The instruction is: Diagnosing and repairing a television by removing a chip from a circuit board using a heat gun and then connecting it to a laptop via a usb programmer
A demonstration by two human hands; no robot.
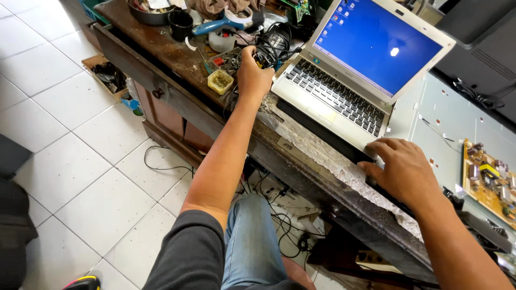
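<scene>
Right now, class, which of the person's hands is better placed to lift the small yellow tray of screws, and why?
Probably the left. The left hand is closed around black cables right beside the yellow tray, while the right hand rests at the laptop front edge, farther away.

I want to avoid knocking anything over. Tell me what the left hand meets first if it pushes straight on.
Probably the tangle of black cables that the left hand already reaches into; beyond it lies the blue-handled tool. Depth is unclear.
</scene>
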